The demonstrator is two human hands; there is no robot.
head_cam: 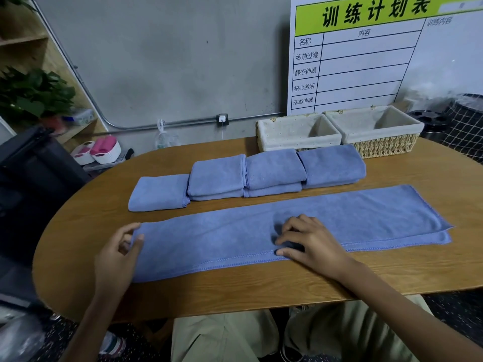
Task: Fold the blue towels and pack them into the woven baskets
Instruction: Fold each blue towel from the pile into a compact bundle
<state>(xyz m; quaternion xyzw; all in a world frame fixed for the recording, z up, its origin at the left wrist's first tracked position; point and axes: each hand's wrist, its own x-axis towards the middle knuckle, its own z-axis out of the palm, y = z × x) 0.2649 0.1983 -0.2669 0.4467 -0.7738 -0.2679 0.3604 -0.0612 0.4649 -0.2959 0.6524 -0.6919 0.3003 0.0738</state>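
Observation:
A long blue towel (326,220), folded lengthwise into a strip, lies across the wooden table (261,291). My left hand (117,254) pinches its left end between thumb and fingers. My right hand (311,244) rests on the strip near its middle, fingers bent on the cloth at the near hem. Behind the strip lies a row of folded blue towels (274,171), some stacked in twos. Two lined woven baskets stand at the back, the left one (285,134) and the right one (386,146), both with nothing inside.
A white chart board (366,61) leans on the wall behind the baskets. A dark bin (467,121) stands at the right. A black case (34,178) and pink-and-white boxes (104,151) sit left of the table. My knees are under the near edge.

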